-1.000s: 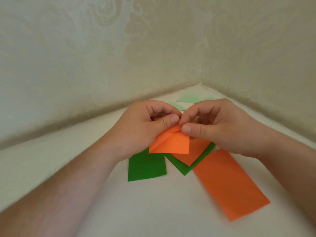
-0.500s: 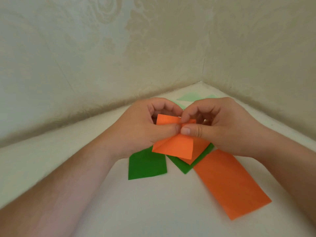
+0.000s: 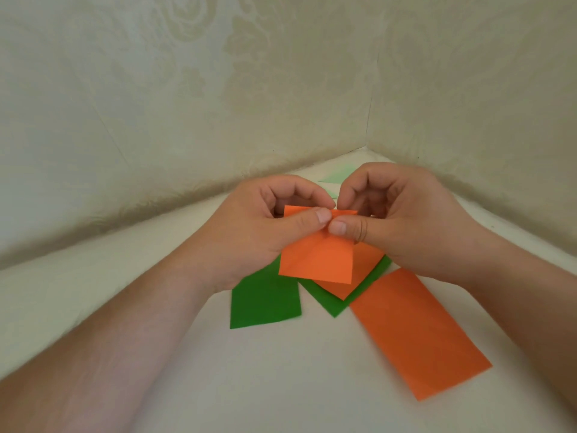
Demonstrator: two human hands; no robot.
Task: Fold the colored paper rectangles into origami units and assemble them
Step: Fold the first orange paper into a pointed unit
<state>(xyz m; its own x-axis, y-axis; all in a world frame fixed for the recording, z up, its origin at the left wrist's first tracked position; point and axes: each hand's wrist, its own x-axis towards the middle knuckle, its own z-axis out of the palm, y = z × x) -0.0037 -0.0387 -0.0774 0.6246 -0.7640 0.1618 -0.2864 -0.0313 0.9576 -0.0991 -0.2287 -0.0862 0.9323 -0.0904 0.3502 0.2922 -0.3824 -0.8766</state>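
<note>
Pale, cloth-covered tabletop (image 3: 281, 385) and patterned walls frame the work. Nearest, a flat orange paper rectangle (image 3: 418, 332) lies unfolded at the right, beside a green paper rectangle (image 3: 265, 301) and a green-and-orange overlapped pair (image 3: 340, 300). Above these, a partly folded orange paper sheet (image 3: 317, 260) is pinched at its upper middle by the left hand (image 3: 265, 232) and right hand (image 3: 406, 220), thumbs clamped against curled fingers. A crease is probably being formed; next, the fold needs aligning and pressing flat. Farthest, pale green paper pieces (image 3: 337, 176) are mostly hidden behind the hands.
</note>
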